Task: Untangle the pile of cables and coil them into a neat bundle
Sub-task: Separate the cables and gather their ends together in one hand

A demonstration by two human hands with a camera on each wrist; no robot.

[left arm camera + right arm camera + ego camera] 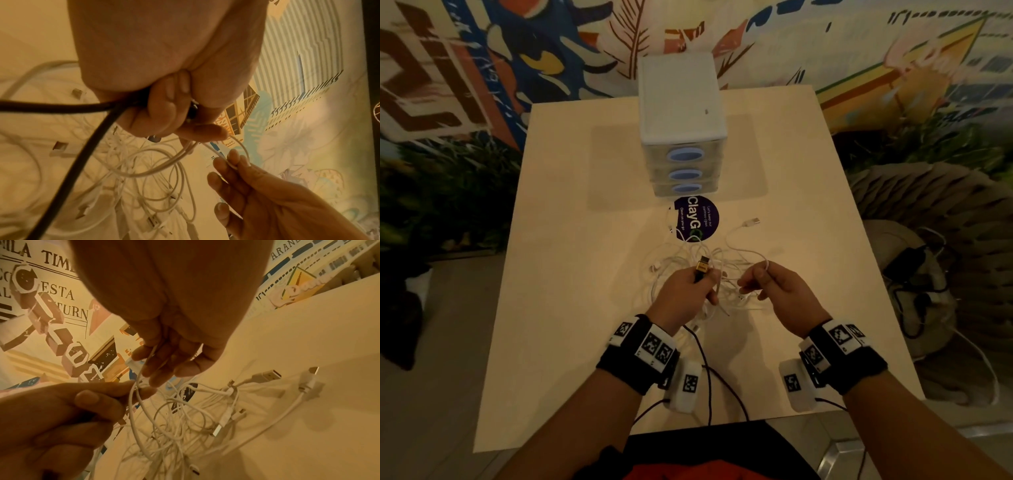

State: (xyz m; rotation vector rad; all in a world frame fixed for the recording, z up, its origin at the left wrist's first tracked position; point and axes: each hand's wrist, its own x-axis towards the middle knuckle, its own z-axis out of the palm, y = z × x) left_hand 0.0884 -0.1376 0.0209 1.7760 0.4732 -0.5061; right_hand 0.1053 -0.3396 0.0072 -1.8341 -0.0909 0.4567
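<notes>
A tangle of thin white cables (690, 265) lies on the beige table (571, 274), with several USB plugs (265, 377) sticking out. My left hand (683, 291) grips a black cable (68, 165) just behind its gold-tipped plug (702, 265); its fingertips also pinch white strands. That black cable trails back over the table's near edge. My right hand (770, 286) pinches a loop of white cable (135, 395) lifted from the pile, close to the left hand (61, 412). One white plug (751, 222) lies apart at the far right of the tangle.
A small white drawer unit (681, 126) with three blue-handled drawers stands at the table's far middle. A round dark sticker (697, 217) is on the tabletop just before it. A chair with dark cables (914, 274) stands to the right of the table.
</notes>
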